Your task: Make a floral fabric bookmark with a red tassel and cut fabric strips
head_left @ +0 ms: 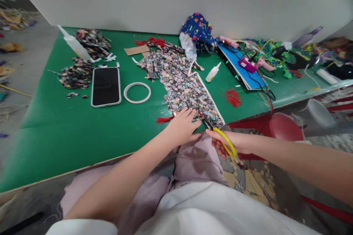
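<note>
A floral fabric piece (183,90) with dark ground and pink and blue flowers lies on the green table. My left hand (184,125) rests flat on its near edge, fingers stretched out. Beside those fingers is a red tassel (164,119). My right hand (220,145) is wrapped round scissors (227,141) with yellow handles. Their dark blades point up and left, at the near edge of the fabric by my left fingertips. Whether the blades are on the cloth or under it, I cannot tell.
Left on the green table (82,136) lie a phone (106,87), a white tape ring (137,93), fabric scraps (75,73) and a glue bottle (75,46). Rightward are a small bottle (213,73), red thread (233,97), a blue folder (237,62) and a red stool (286,126).
</note>
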The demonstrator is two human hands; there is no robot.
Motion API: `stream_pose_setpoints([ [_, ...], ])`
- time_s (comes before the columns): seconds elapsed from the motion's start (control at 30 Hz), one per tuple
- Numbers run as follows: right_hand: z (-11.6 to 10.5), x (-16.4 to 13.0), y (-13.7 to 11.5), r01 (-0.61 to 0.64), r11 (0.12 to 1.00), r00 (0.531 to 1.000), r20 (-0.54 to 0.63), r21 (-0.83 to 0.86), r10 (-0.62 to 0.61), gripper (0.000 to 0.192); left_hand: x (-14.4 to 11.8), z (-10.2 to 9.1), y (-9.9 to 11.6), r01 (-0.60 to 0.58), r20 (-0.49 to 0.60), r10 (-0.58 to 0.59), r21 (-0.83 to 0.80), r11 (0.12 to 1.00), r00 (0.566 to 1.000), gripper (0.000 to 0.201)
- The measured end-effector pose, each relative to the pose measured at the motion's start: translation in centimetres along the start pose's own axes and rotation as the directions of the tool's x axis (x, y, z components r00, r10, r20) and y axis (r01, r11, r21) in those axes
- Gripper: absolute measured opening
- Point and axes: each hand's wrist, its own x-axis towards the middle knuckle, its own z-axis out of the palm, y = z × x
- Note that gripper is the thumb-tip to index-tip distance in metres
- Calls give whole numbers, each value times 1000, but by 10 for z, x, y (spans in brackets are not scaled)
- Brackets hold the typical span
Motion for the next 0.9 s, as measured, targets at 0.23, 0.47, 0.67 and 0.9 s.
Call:
stream_pose_setpoints([
  [0.23,-1,11,3,-28,987,990,-140,-156,6,53,0,2,0,2,3,-2,7,1000,1000,43],
  [0.47,-4,11,6,28,979,993,-107,-201,-50,54,0,2,0,0,13,0,8,1000,1000,44],
  [0.67,-13,32,19,30,988,997,-70,-151,-41,56,1,1,-2,-1,-9,1,-12,1000,1000,43],
  [0.9,-12,29,17,22,990,998,-60,-140,-30,58,0,1,-17,30,-42,-29,7,1000,999,31],
])
